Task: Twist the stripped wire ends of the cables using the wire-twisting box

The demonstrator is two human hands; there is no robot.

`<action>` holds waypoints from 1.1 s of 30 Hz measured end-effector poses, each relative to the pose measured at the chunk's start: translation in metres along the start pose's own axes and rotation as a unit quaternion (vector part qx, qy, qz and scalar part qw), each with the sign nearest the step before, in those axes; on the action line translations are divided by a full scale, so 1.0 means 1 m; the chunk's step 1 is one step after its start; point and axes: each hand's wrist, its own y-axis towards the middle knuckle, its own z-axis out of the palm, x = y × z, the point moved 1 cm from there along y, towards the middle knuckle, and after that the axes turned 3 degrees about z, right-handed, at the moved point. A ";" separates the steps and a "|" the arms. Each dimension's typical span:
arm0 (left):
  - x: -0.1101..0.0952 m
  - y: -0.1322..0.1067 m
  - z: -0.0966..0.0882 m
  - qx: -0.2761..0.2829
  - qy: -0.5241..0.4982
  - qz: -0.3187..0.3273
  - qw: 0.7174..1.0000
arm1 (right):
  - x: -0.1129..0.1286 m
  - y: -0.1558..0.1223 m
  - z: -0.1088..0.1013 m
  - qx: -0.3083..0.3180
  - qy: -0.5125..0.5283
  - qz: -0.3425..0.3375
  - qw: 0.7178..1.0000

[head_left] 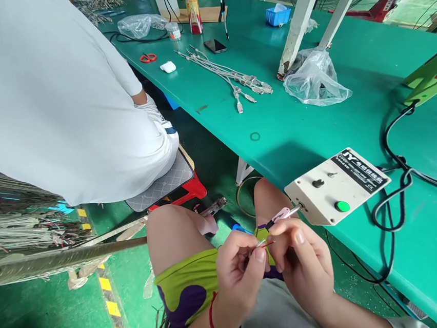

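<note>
Both hands meet just left of and below the white control box [336, 186] at the bench [315, 123] edge; the left hand [238, 270] pinches the thin wire ends [263, 242]; the right hand [301, 259] seems to grip them too; they lie just short of the box's metal spindle [294, 211].

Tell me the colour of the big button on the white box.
The button is green; head view shows it.
</note>
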 end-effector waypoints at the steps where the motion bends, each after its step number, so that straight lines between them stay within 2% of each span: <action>1: 0.001 0.000 0.000 -0.011 0.002 0.007 1.000 | 0.001 0.001 0.000 0.006 -0.008 0.002 1.000; 10: -0.007 0.006 0.001 -0.037 0.045 0.037 0.998 | 0.011 0.004 0.007 0.017 -0.113 0.011 0.993; 15: -0.005 0.002 0.001 -0.033 0.014 0.018 0.999 | 0.004 -0.001 0.002 0.004 -0.066 0.069 0.995; 18: -0.003 -0.001 0.000 -0.033 0.003 0.006 0.999 | -0.001 -0.003 -0.002 0.010 -0.025 0.124 0.992; 21: -0.002 -0.002 0.000 -0.033 -0.015 -0.002 0.999 | -0.004 -0.003 -0.004 0.016 0.000 0.150 0.989; 27: 0.000 -0.003 0.001 -0.025 -0.056 -0.015 0.998 | -0.004 -0.001 -0.003 0.025 0.030 0.148 0.988; 33: 0.002 -0.005 -0.001 -0.003 -0.038 -0.008 0.999 | -0.001 -0.001 0.000 0.032 0.044 0.122 0.991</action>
